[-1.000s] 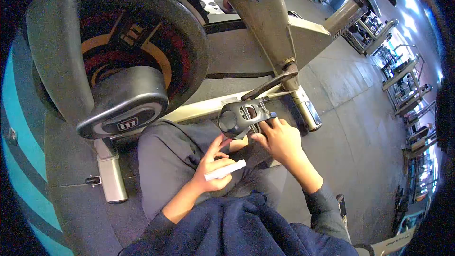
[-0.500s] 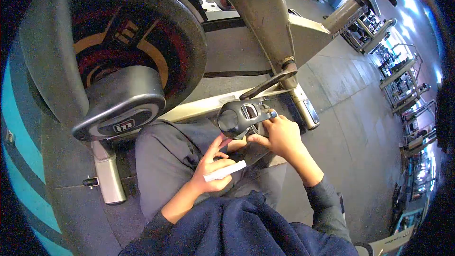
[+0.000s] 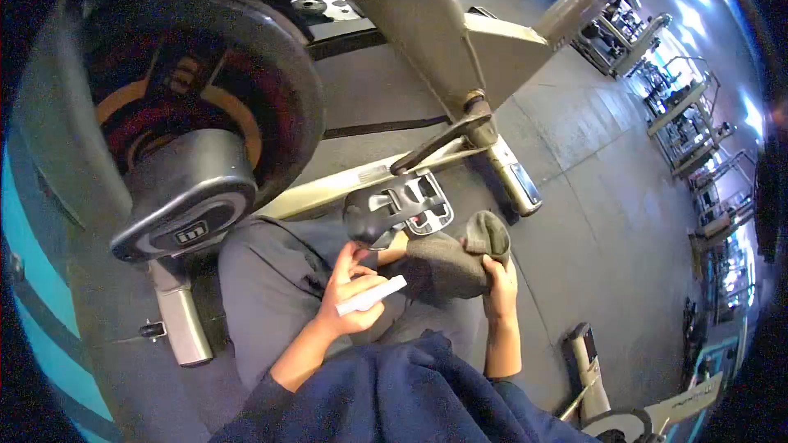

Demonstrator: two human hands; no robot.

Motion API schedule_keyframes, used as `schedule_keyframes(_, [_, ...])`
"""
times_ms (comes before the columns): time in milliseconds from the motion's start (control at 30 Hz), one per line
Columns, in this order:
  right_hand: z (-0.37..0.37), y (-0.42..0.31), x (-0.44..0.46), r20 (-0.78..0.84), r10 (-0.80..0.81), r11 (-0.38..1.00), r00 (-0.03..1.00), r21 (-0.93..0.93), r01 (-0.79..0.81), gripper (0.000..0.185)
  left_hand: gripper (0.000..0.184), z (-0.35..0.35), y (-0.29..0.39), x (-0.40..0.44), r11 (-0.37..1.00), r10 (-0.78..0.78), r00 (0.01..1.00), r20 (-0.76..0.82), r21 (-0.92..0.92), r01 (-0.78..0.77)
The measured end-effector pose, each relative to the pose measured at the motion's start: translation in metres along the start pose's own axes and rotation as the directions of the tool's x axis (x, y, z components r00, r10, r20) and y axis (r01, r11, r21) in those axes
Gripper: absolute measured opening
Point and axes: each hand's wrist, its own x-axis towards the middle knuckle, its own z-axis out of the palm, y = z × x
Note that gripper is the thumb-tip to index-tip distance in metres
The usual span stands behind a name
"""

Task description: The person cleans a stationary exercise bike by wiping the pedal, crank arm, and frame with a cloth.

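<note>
In the head view, my left hand [image 3: 353,303] is closed round a slim white stick-shaped item [image 3: 371,295], whose exact kind I cannot make out. Its raised fingertips meet the lower edge of the black toe cage on the exercise bike's pedal [image 3: 431,201]. The pedal hangs from a dark crank arm [image 3: 439,143] in front of my lap. My right hand [image 3: 501,283] grips a grey-brown cloth [image 3: 447,267], thumb on top, just below the pedal. A folded end of the cloth stands up above the thumb. My right fingers are mostly hidden behind it.
The bike's flywheel [image 3: 205,82] and its rounded black cover [image 3: 185,197] stand at my left. A pale base bar [image 3: 328,184] runs behind the pedal, with a stabiliser foot [image 3: 517,180] to the right. Another machine's leg [image 3: 589,369] lies at lower right.
My right hand has left the pedal and moved down and right; it now grips the grey-brown cloth. The pedal has turned, showing more of its platform. My left hand still holds the white item.
</note>
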Motion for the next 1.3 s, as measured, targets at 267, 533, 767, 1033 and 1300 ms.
schedule_keyframes(267, [-0.003, -0.015, 0.007, -0.146, -0.113, 0.944, 0.983, 0.292, 0.152, 0.056, 0.037, 0.002, -0.008, -0.008, 0.999, -0.027, 0.999, -0.035, -0.035, 0.025])
schedule_keyframes(533, [0.012, -0.044, 0.01, -0.366, -0.258, 0.907, 0.894, 0.228, 0.355, 0.032, 0.036, -0.001, 0.0, -0.003, 0.995, -0.026, 0.999, -0.038, -0.098, 0.023])
schedule_keyframes(767, [0.032, -0.018, 0.046, 0.342, -0.415, 0.479, 0.843, -0.705, 0.523, 0.047, 0.037, -0.003, 0.006, 0.0, 0.995, -0.023, 0.999, -0.039, -0.095, 0.019])
schedule_keyframes(1033, [0.058, -0.021, 0.039, 0.439, -0.457, 0.203, 0.773, -0.795, 0.571, 0.028, 0.032, -0.002, 0.001, -0.002, 0.996, -0.039, 0.999, -0.006, -0.077, 0.038])
schedule_keyframes(1300, [0.073, -0.02, 0.059, 0.499, -0.45, 0.079, 0.74, -0.804, 0.59, 0.032, 0.036, -0.004, 0.009, 0.003, 0.995, -0.012, 0.999, -0.038, -0.101, 0.008])
